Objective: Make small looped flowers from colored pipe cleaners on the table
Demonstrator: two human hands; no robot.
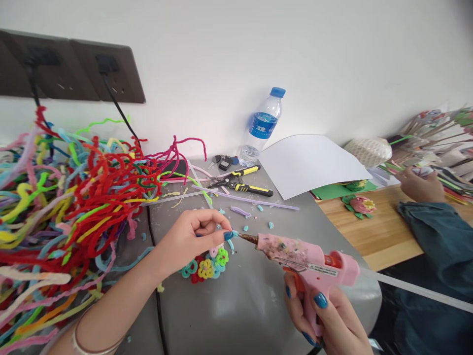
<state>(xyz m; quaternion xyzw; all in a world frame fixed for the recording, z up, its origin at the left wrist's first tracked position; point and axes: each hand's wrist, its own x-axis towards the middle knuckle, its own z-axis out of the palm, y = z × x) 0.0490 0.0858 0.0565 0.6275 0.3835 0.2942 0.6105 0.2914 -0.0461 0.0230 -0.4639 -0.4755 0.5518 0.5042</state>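
My right hand [328,315] is wrapped round the handle of a pink hot glue gun [291,252], with a long clear glue stick [417,285] sticking out of its back. The gun's metal nozzle points left at my left hand [201,236]. There, thumb and forefinger pinch a small light-blue piece of pipe cleaner [234,234], right at the nozzle tip. Below my left hand lies a cluster of small coiled pipe-cleaner flowers [206,268] in yellow, green, blue, red and pink, partly hidden by the fingers.
A big heap of coloured pipe cleaners [84,197] covers the left side. Yellow-and-black pliers [244,185], keys [223,161] and a water bottle [263,125] stand or lie behind, beside white paper [314,162]. A black cable [157,296] crosses the grey table. At right is another person's hand [421,185].
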